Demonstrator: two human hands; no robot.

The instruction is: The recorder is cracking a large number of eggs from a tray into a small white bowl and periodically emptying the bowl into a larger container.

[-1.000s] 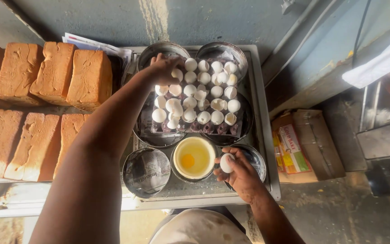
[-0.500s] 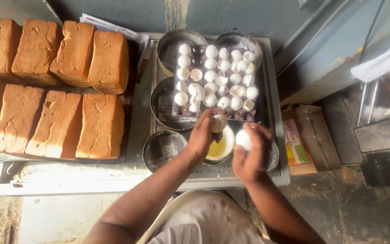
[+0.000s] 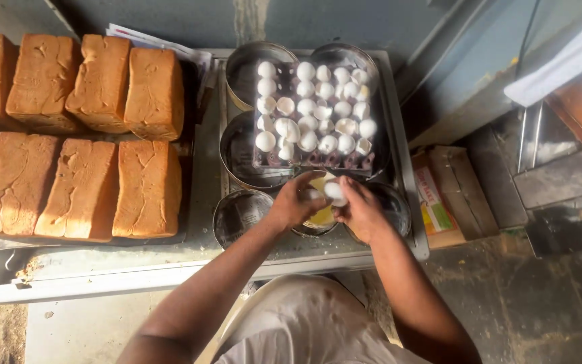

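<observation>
Both my hands meet over a small metal bowl [image 3: 319, 219] of yellow beaten egg. My left hand [image 3: 296, 202] and my right hand [image 3: 358, 210] together grip one white egg [image 3: 333, 191] just above the bowl. Behind the bowl lies a dark egg tray [image 3: 318, 160] that holds several white eggs and empty shells [image 3: 312, 108]. The tray rests across three round steel pans [image 3: 240, 152].
Several brown bread loaves [image 3: 82, 141] lie in two rows on the left. An empty steel bowl [image 3: 237, 216] stands left of the egg bowl and another steel bowl [image 3: 395, 209] right of it. A cardboard box [image 3: 442, 195] sits on the floor at right.
My left hand came back from the egg tray to the bowl. My right hand lifted its egg over the bowl, and both hands now grip it.
</observation>
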